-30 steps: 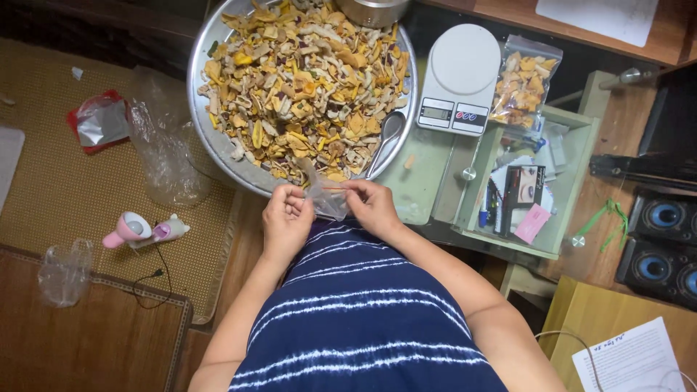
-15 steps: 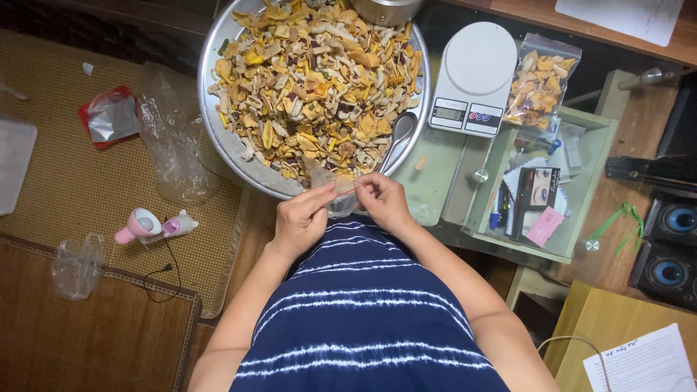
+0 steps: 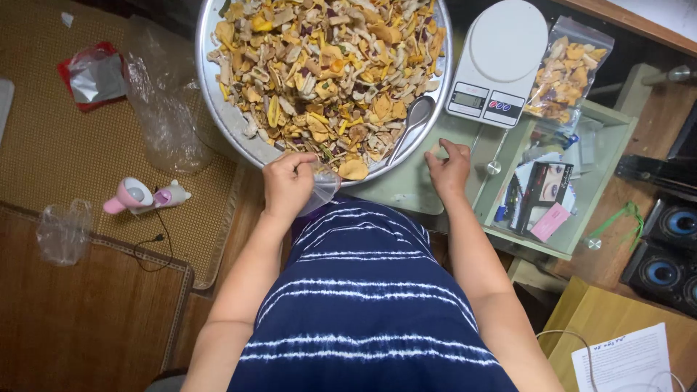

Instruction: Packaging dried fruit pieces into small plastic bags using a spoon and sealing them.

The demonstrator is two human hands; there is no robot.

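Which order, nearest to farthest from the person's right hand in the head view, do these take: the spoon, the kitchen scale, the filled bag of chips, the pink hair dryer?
From the right hand:
1. Spoon, just above it, on the tray's rim.
2. Kitchen scale, up and to the side.
3. Filled bag of chips, beyond the scale.
4. Pink hair dryer, far across on the mat, past the left hand.

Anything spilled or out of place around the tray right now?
One dried piece hangs over the metal tray rim beside the left hand, which holds a small clear bag. The right hand rests off-tray. Nothing else stands out.
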